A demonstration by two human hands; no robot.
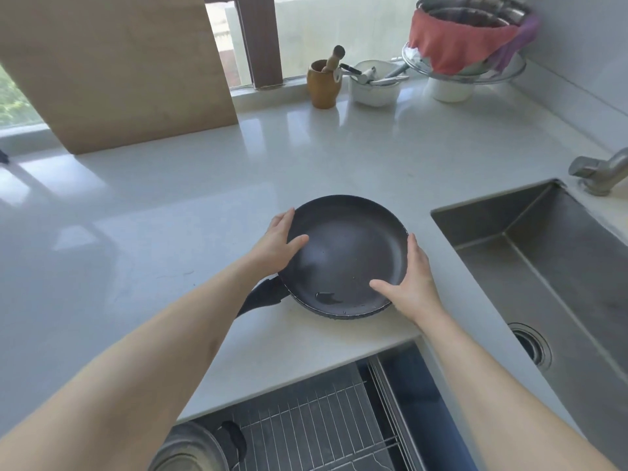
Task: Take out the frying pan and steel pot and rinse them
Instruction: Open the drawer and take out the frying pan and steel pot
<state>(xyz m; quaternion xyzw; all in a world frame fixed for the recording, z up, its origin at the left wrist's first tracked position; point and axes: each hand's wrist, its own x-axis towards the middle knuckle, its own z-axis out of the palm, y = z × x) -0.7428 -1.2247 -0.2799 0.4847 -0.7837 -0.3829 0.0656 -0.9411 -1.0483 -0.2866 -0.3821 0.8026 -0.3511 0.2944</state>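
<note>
A: Frying pan (346, 256) sits on the counter (170, 215) beside the sink (560, 266), left hand (277, 246) and right hand (411, 283) clasping opposite rims.

B: Likely steadying it. Steel pot (185, 448) waits in the open drawer (316, 419).

At the centre of the frame the frying pan (343, 253) has a dark, matt non-stick lining, a speckled, rough-looking outer rim and a matt black handle, and it sits on a pale, glossy stone-like countertop (170, 212) that mirrors the window light. At right the sink (557, 253) and faucet (598, 173) are brushed, satin metal. Along the top are a large smooth matt wooden board (112, 66), a polished wooden mortar (323, 85), a glossy white ceramic bowl (373, 91) and shiny steel bowls (475, 8) draped with a soft red cloth (455, 45); the drawer rack (323, 423) at the bottom is thin metal wire.
</note>
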